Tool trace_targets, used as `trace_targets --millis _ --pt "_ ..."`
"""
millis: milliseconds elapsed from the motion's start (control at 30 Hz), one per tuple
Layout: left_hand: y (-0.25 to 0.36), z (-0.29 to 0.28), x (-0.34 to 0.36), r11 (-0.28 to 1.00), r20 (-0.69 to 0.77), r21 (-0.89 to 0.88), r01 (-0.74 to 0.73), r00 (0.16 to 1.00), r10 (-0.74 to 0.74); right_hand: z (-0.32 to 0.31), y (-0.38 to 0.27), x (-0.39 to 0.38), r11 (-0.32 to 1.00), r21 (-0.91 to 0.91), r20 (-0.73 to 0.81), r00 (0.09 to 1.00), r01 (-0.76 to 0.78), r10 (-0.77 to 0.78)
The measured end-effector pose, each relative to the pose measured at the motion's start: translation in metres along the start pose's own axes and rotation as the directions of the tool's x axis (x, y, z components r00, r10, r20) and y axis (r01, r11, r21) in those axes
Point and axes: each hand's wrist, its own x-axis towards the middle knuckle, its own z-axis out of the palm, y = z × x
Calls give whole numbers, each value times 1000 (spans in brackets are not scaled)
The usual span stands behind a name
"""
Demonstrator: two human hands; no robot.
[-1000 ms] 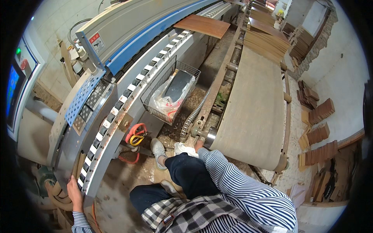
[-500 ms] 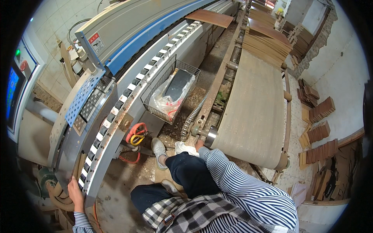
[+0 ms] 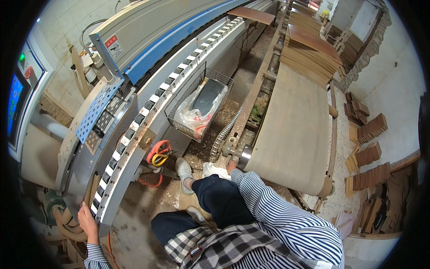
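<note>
My left hand (image 3: 87, 220) is at the near end of the edge-banding machine's roller rail (image 3: 130, 134), its thumb up against the edge. The rest of its fingers are mostly hidden. My right hand (image 3: 231, 167) reaches past my knee to the near end of the belt conveyor (image 3: 291, 139), beside its shiny end roller (image 3: 246, 154). Its fingers touch or lie close to the conveyor frame, and their grip does not show clearly. White cloth or plastic (image 3: 216, 170) hangs beside that hand. A brown board (image 3: 252, 15) lies far along the machine.
Stacked boards (image 3: 309, 58) sit on the conveyor's far part. A wire basket (image 3: 199, 105) with a plastic bag hangs off the machine, and orange and yellow-handled scissors (image 3: 159, 154) hang nearer. At left is a control screen (image 3: 17, 105). Board piles (image 3: 371, 127) stand along the right wall.
The brown board on the machine has travelled farther away. On the conveyor, the stacked boards have come slightly nearer. Both hands remain in about the same place.
</note>
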Motion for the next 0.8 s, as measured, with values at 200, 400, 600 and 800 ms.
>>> trace_targets --millis 200,400,600,800 --pt "-3 0 0 999 11 -28 -28 1000 28 -5 1 -2 1000 -8 15 1000 8 -7" --pt "-6 2 1 999 -7 -23 -41 999 41 -6 0 -3 1000 -24 29 999 17 -16" --pt "-8 2 2 1000 13 -23 -20 1000 20 -8 1 -3 999 -43 42 999 18 -16" --pt "-6 1 2 1000 17 -2 -12 1000 12 -8 1 -3 998 -58 53 998 22 -19"
